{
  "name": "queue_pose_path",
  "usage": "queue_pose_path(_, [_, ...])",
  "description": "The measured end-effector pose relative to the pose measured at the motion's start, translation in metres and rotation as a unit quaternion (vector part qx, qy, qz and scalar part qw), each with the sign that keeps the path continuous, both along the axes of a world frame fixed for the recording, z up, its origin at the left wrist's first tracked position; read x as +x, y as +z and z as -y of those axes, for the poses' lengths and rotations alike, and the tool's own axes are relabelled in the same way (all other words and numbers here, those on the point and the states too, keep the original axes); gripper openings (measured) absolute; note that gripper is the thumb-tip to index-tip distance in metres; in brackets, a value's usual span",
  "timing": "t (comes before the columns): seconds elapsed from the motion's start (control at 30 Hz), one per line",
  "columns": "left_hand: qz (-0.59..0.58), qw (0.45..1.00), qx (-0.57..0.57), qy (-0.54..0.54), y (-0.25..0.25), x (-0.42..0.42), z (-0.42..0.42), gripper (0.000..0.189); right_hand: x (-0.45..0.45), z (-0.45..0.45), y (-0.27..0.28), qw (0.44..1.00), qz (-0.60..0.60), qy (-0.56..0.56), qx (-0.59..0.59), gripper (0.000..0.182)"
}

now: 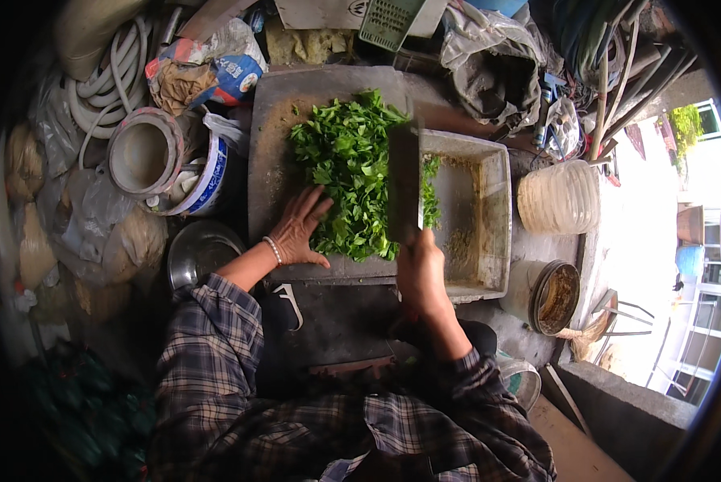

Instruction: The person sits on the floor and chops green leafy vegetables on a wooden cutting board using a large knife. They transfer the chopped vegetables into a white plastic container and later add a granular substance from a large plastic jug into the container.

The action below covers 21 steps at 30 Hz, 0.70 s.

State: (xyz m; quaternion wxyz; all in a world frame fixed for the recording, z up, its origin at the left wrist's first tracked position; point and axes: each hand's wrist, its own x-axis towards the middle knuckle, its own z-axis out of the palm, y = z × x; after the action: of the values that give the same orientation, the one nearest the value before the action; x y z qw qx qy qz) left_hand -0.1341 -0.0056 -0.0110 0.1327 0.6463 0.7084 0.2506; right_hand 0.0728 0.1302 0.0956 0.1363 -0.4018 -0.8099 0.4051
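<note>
A heap of chopped leafy greens (354,162) lies on a worn cutting board (276,144). My left hand (303,226), with a beaded bracelet at the wrist, is spread at the heap's lower left edge, its fingers apart and touching the leaves. In my right hand (422,271) is the handle of a cleaver (403,181), whose broad dark blade stands over the right side of the heap and hides part of it. Some leaves show to the right of the blade, at the inner left side of a shallow rectangular tub (496,217) with a dirty bottom.
Left of the board stand a blue-and-white bucket (212,178), a round pot (145,153) and a metal bowl (200,253). Two plastic containers, one ribbed (559,197) and one dirty inside (520,292), are right of the tub. Behind are bags, a green basket (390,24) and a black-lined sack (487,72).
</note>
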Motion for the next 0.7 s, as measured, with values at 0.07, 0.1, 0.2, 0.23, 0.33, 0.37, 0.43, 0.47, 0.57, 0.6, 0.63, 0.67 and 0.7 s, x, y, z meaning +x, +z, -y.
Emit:
queue_pose_path(0.07, [-0.025, 0.999, -0.033, -0.024, 0.002, 0.01, -0.01, 0.115, 0.031, 0.008, -0.011, 0.999, -0.02, -0.044, 0.012, 0.013])
queue_pose_path(0.1, [-0.033, 0.998, -0.045, -0.037, 0.002, 0.017, -0.018, 0.115, 0.043, 0.013, -0.014, 0.997, 0.004, -0.07, 0.013, 0.013])
queue_pose_path(0.2, [-0.078, 0.994, -0.018, -0.067, 0.002, 0.034, -0.05, 0.104, 0.067, 0.024, -0.039, 0.989, 0.031, -0.14, 0.029, 0.015])
queue_pose_path(0.23, [-0.093, 0.993, -0.007, -0.071, 0.002, 0.038, -0.059, 0.102, 0.068, 0.029, -0.045, 0.986, 0.001, -0.163, 0.021, 0.011])
queue_pose_path(0.33, [-0.192, 0.977, 0.037, -0.085, -0.003, 0.043, -0.079, 0.091, 0.066, 0.037, -0.064, 0.988, 0.026, -0.152, 0.004, 0.013])
queue_pose_path(0.37, [-0.196, 0.975, 0.046, -0.092, -0.004, 0.046, -0.087, 0.085, 0.062, 0.036, -0.065, 0.988, 0.007, -0.154, 0.018, 0.013])
queue_pose_path(0.43, [-0.251, 0.957, 0.126, -0.073, -0.001, 0.045, -0.097, 0.075, 0.046, 0.037, -0.061, 0.989, 0.013, -0.148, -0.006, 0.012])
queue_pose_path(0.47, [-0.254, 0.955, 0.137, -0.075, -0.004, 0.043, -0.101, 0.07, 0.039, 0.037, -0.058, 0.989, -0.025, -0.143, -0.029, 0.015])
queue_pose_path(0.57, [-0.198, 0.966, 0.146, -0.076, 0.006, 0.033, -0.118, 0.056, 0.024, 0.036, -0.051, 0.989, -0.037, -0.144, -0.007, 0.014])
queue_pose_path(0.6, [-0.17, 0.974, 0.139, -0.059, 0.011, 0.029, -0.122, 0.056, 0.022, 0.036, -0.047, 0.989, -0.04, -0.145, -0.009, 0.013])
queue_pose_path(0.63, [-0.141, 0.98, 0.131, -0.042, 0.016, 0.025, -0.126, 0.056, 0.02, 0.035, -0.044, 0.988, -0.042, -0.147, -0.012, 0.011])
queue_pose_path(0.67, [-0.106, 0.986, 0.126, -0.027, 0.021, 0.02, -0.131, 0.057, 0.018, 0.035, -0.042, 0.988, -0.045, -0.148, -0.015, 0.01])
queue_pose_path(0.7, [-0.088, 0.992, 0.095, -0.001, 0.03, 0.015, -0.137, 0.047, 0.016, 0.033, -0.042, 0.987, -0.055, -0.151, -0.025, 0.01])
